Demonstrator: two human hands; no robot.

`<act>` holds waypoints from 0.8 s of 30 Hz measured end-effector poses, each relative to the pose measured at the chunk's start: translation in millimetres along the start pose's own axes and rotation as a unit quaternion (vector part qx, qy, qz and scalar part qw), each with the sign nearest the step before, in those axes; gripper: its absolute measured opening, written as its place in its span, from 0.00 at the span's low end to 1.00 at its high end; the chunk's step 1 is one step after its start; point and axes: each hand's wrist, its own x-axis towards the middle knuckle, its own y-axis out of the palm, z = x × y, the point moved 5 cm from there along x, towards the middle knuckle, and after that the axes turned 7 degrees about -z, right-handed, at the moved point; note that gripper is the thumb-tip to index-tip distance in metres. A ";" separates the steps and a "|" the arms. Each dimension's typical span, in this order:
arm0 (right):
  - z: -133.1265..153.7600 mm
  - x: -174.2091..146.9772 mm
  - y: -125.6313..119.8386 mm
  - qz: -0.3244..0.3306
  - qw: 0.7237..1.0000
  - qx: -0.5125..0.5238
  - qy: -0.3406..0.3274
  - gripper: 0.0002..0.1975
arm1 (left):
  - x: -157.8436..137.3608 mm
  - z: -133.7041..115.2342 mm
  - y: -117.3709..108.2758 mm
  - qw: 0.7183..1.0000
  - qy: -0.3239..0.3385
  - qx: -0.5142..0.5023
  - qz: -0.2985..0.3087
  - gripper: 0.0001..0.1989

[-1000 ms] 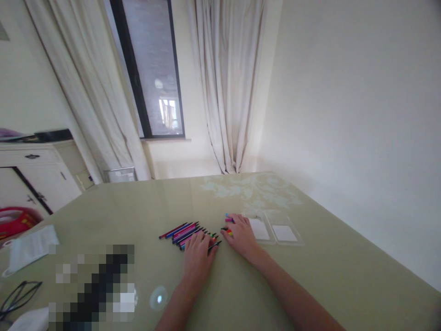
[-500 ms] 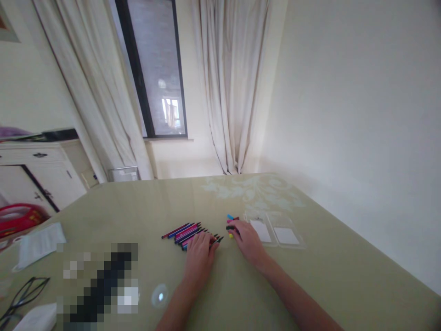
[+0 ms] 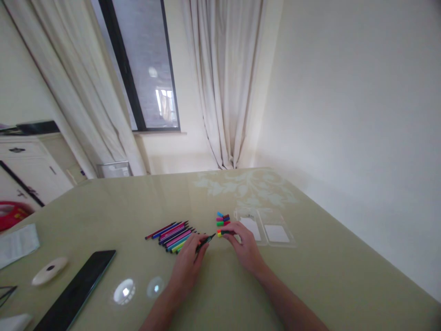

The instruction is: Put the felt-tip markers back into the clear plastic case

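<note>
In my left hand, a dark uncapped felt-tip pen is pinched, its black tip pointing up and to the right. My right hand has its thumb and fingers closed on a small black pen cap, just right of that tip; cap and tip look slightly apart. A row of uncapped felt-tip pens in several colours lies left of my left hand, partly covered by it. Loose coloured caps lie grouped beyond my right fingers, with a yellow and an orange one beside the held cap.
An opened clear plastic case with white inserts lies right of the caps. Toward the left are a black tablet-like slab, a white oval object, a face mask and part of some glasses. A wall borders the table's right side.
My left hand has lifted the dark pen off the row. My right hand has drawn back slightly from the caps, holding the black cap near the pen's tip. The view has shifted right.
</note>
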 end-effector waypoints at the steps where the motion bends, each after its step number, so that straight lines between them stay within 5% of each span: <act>1: -0.3 -0.2 -0.9 -0.003 1.000 0.009 0.003 0.08 | -0.3 -0.4 0.4 1.000 -0.001 -0.001 -0.002 0.12; 24: -15.9 -7.3 1.0 0.017 0.994 0.078 0.078 0.07 | -1.3 -9.6 -2.5 1.000 0.008 -0.006 0.020 0.12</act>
